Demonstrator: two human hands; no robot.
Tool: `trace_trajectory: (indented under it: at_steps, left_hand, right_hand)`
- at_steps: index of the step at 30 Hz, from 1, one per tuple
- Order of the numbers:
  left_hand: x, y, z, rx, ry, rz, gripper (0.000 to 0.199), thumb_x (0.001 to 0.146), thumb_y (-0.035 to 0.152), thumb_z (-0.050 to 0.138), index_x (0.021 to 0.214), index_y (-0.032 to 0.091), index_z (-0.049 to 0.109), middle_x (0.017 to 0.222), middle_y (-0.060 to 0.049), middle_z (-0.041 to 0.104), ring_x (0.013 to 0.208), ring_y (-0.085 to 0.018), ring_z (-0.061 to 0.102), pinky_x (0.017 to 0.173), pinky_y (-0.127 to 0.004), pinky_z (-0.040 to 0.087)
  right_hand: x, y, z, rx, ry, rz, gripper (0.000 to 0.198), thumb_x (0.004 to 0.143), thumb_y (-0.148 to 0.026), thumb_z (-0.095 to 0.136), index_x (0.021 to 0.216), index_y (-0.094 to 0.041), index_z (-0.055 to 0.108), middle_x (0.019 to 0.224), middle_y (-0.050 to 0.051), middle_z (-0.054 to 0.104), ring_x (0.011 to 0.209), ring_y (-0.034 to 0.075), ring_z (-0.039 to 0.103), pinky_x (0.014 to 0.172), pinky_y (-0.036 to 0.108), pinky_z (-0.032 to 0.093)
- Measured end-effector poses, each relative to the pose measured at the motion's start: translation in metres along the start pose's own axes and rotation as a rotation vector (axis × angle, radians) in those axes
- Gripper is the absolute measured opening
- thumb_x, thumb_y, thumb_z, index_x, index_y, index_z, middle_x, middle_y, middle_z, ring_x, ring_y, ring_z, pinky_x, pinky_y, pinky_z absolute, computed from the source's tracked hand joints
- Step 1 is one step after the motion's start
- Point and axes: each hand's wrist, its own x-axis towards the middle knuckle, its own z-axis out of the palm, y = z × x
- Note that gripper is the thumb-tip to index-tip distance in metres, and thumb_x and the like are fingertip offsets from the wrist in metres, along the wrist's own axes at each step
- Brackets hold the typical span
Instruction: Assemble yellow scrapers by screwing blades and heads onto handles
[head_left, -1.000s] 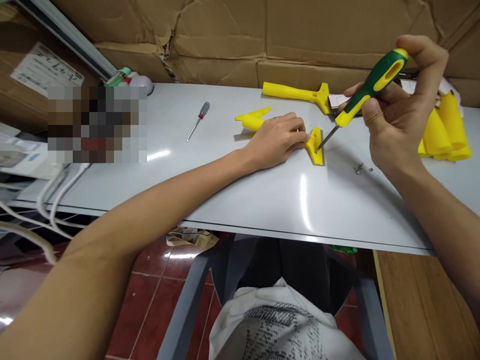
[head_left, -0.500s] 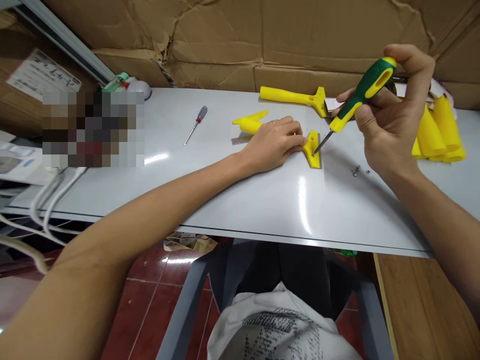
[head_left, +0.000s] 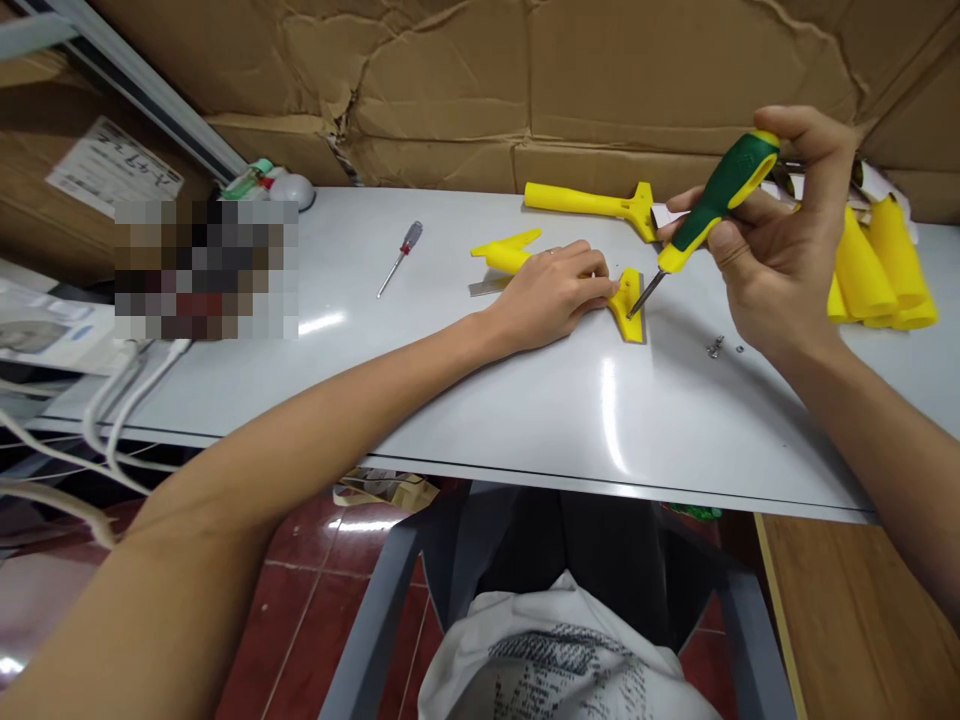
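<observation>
My left hand (head_left: 559, 292) is closed round the handle of a yellow scraper (head_left: 628, 290), pressing it down on the white table. The scraper's flared head sticks out to the right, with a metal blade along its edge. In my right hand (head_left: 787, 235) is a green and yellow screwdriver (head_left: 712, 205), slanted, its tip touching the lower part of the scraper head. Right of the head lie a few small screws (head_left: 715, 347) and a tiny nut-like piece (head_left: 739, 349). Left of my left hand are a loose yellow part (head_left: 514, 243) and a metal blade (head_left: 486, 287).
Another yellow scraper (head_left: 581, 200) lies at the back. Several yellow handles (head_left: 862, 265) are piled at the right. A small grey screwdriver (head_left: 400, 258) rests left of centre. Cardboard (head_left: 442, 90) stands behind the table (head_left: 465, 420); white cables (head_left: 120, 420) hang at the left edge.
The whole view has shifted slightly. The screwdriver's tip stays on the scraper head, and my right fingers have moved only a little about its handle.
</observation>
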Motion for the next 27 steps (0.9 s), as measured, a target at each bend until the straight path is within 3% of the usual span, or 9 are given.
trace_trajectory:
  at_steps: [4, 8, 13, 15, 17, 20, 27]
  left_hand:
    - [0.001, 0.000, -0.002, -0.032, -0.031, -0.007, 0.026, 0.113, 0.025, 0.052, 0.122, 0.024, 0.076, 0.118, -0.009, 0.076, 0.110, -0.025, 0.068, 0.086, -0.041, 0.053]
    - [0.002, 0.001, -0.003, -0.052, -0.046, -0.013, 0.028, 0.113, 0.025, 0.050, 0.123, 0.024, 0.076, 0.119, -0.010, 0.076, 0.113, -0.026, 0.068, 0.088, -0.043, 0.054]
    - [0.001, 0.002, -0.003, -0.072, -0.039, -0.043, 0.028, 0.112, 0.027, 0.051, 0.119, 0.024, 0.077, 0.117, -0.010, 0.075, 0.113, -0.027, 0.067, 0.088, -0.044, 0.054]
    - [0.001, 0.003, -0.003, -0.072, -0.032, -0.055, 0.027, 0.111, 0.028, 0.052, 0.117, 0.024, 0.077, 0.116, -0.010, 0.075, 0.112, -0.027, 0.067, 0.087, -0.044, 0.054]
    - [0.000, 0.003, -0.002, -0.072, -0.007, -0.071, 0.026, 0.111, 0.030, 0.052, 0.115, 0.025, 0.078, 0.114, -0.009, 0.075, 0.111, -0.027, 0.067, 0.086, -0.044, 0.053]
    - [-0.001, 0.003, 0.000, -0.094, 0.024, -0.086, 0.028, 0.110, 0.035, 0.052, 0.112, 0.025, 0.078, 0.110, -0.009, 0.074, 0.110, -0.028, 0.067, 0.085, -0.044, 0.053]
    - [-0.002, -0.003, 0.003, -0.149, 0.007, -0.097, 0.030, 0.110, 0.038, 0.052, 0.115, 0.026, 0.079, 0.113, -0.010, 0.073, 0.111, -0.031, 0.067, 0.088, -0.049, 0.052]
  right_hand:
    - [0.006, -0.003, -0.006, 0.087, -0.110, 0.076, 0.082, 0.070, -0.061, 0.100, 0.139, -0.065, 0.056, 0.144, -0.006, 0.060, 0.106, 0.024, 0.082, 0.090, 0.052, 0.077]
    - [0.010, -0.006, -0.010, 0.074, -0.171, 0.046, 0.092, 0.064, -0.058, 0.105, 0.141, -0.066, 0.055, 0.159, -0.011, 0.044, 0.109, 0.024, 0.082, 0.094, 0.052, 0.076]
    - [0.009, -0.023, -0.005, -0.023, -0.224, 0.010, 0.086, 0.074, -0.067, 0.097, 0.146, -0.067, 0.049, 0.154, -0.008, 0.045, 0.099, 0.017, 0.080, 0.094, 0.049, 0.077]
    - [0.007, -0.028, 0.001, -0.118, -0.161, 0.018, 0.086, 0.073, -0.076, 0.093, 0.146, -0.063, 0.050, 0.150, -0.007, 0.047, 0.093, 0.014, 0.076, 0.088, 0.044, 0.076]
    - [0.006, -0.030, 0.009, -0.224, -0.029, -0.019, 0.090, 0.066, -0.082, 0.093, 0.143, -0.058, 0.052, 0.146, -0.006, 0.049, 0.084, 0.011, 0.069, 0.071, 0.035, 0.073]
    - [0.002, -0.030, 0.015, -0.348, 0.104, -0.040, 0.091, 0.063, -0.078, 0.096, 0.141, -0.057, 0.053, 0.142, -0.006, 0.052, 0.076, 0.010, 0.063, 0.054, 0.028, 0.060]
    - [-0.002, -0.040, 0.014, -0.473, 0.118, 0.002, 0.080, 0.076, -0.065, 0.094, 0.143, -0.059, 0.051, 0.149, -0.009, 0.055, 0.077, 0.011, 0.067, 0.059, 0.028, 0.064]
